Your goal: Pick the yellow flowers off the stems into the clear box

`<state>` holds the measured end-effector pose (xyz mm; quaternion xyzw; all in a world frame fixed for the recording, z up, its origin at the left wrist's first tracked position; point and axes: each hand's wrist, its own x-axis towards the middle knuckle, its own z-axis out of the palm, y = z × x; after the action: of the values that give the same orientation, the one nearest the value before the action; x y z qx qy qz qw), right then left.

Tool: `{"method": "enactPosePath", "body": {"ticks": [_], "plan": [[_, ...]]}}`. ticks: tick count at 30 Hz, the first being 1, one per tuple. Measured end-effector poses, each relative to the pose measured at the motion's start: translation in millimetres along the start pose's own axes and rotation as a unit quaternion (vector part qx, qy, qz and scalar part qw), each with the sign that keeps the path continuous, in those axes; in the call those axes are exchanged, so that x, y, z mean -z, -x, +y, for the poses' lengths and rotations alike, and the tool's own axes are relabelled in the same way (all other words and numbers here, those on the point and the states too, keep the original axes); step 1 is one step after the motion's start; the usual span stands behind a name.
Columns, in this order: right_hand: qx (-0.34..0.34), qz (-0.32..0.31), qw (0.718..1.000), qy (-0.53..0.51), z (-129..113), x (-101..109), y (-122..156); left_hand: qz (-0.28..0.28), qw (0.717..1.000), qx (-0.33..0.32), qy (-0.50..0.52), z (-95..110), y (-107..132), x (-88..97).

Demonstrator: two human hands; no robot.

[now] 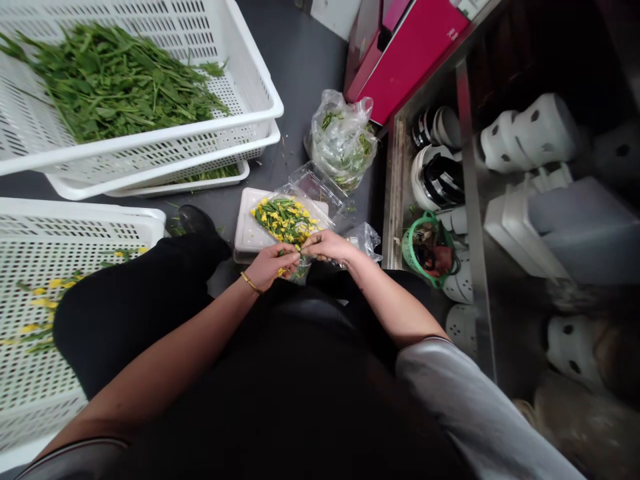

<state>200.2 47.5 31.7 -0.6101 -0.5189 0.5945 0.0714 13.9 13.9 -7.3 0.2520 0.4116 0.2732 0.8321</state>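
Note:
My left hand [276, 264], with a yellow bangle at the wrist, is closed in a pinch. Yellow petals and bits of green show at its fingers, seemingly from a yellow-flowered green stem. Fingertips almost meeting it, my right hand [326, 246] pinches too; what lies between its fingers is too small to make out. Just beyond both hands, a pile of cut yellow-flowered greens [285, 217] fills a clear plastic container. Its hinged clear lid [320, 185] leans open at the far side. Underneath is a white plastic box [247, 230].
A white crate [255, 73] of leafy greens [125, 83] is stacked on others at upper left. Another crate [100, 220], left, holds flowered stems. A clear bag of greens [345, 140] stands ahead. Right are a green basket [409, 250] and metal shelving [473, 167] with white containers.

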Motion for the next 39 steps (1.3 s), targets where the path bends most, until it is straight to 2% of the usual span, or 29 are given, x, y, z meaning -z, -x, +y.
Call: {"method": "enactPosePath", "body": {"ticks": [3,6,7,9,11,12,14,17,20,23,25,26,28,30,32,33,35,37,39], "plan": [[-0.016,0.003,0.996,-0.09,4.1,-25.7,14.5,0.001,0.999,-0.036,-0.013,-3.7,4.3,-4.7],[0.011,0.001,0.997,-0.081,7.1,-28.4,27.0,-0.002,1.0,-0.027,0.008,-5.5,9.5,-3.1],[0.025,0.011,0.998,-0.056,7.2,-21.9,30.4,-0.017,0.999,-0.024,0.024,-4.5,11.8,-1.8],[0.051,0.077,0.995,0.037,5.7,-2.4,33.3,-0.068,0.995,-0.024,0.064,0.0,16.6,0.6],[0.057,0.165,0.966,0.19,2.2,16.3,28.5,-0.127,0.987,-0.027,0.098,6.3,20.7,2.0],[0.05,0.182,0.942,0.278,-0.1,21.9,23.0,-0.147,0.983,-0.027,0.109,9.3,21.8,2.2],[0.027,0.146,0.886,0.44,-5.1,22.5,7.0,-0.151,0.981,-0.024,0.119,13.3,21.5,2.5],[0.018,0.026,0.817,0.575,-11.6,2.2,-20.4,-0.088,0.988,-0.018,0.123,13.5,15.6,3.8],[0.03,-0.059,0.786,0.615,-13.3,-20.7,-41.5,-0.042,0.99,-0.014,0.132,10.5,8.1,6.3],[0.042,-0.096,0.758,0.644,-9.7,-25.2,-56.1,-0.027,0.991,-0.01,0.131,9.5,3.6,7.4],[0.06,-0.098,0.757,0.644,-6.6,-15.5,-62.4,-0.018,0.992,-0.005,0.122,10.0,2.5,6.9],[0.071,-0.089,0.769,0.629,-5.7,-7.9,-63.4,-0.012,0.993,-0.002,0.116,10.2,2.2,6.5],[0.1,-0.047,0.816,0.567,-6.2,9.0,-58.5,0.001,0.995,0.007,0.102,9.7,1.8,5.9],[0.148,0.023,0.865,0.478,-8.7,20.6,-42.3,0.007,0.996,0.02,0.085,7.8,1.2,5.4],[0.209,0.097,0.885,0.404,-10.4,19.7,-16.5,-0.005,0.996,0.052,0.078,4.7,0.6,4.6],[0.237,0.121,0.883,0.387,-10.2,13.9,-1.6,-0.016,0.994,0.072,0.08,3.1,0.6,3.9],[0.277,0.112,0.865,0.403,-6.4,-5.2,27.4,-0.038,0.991,0.088,0.088,0.1,1.8,2.1],[0.311,0.093,0.838,0.439,0.8,-26.0,50.9,-0.061,0.993,0.061,0.081,-2.1,4.9,0.5],[0.347,0.093,0.824,0.439,8.6,-39.5,66.8,-0.088,0.995,0.018,0.054,-3.0,9.4,-0.1]]}}
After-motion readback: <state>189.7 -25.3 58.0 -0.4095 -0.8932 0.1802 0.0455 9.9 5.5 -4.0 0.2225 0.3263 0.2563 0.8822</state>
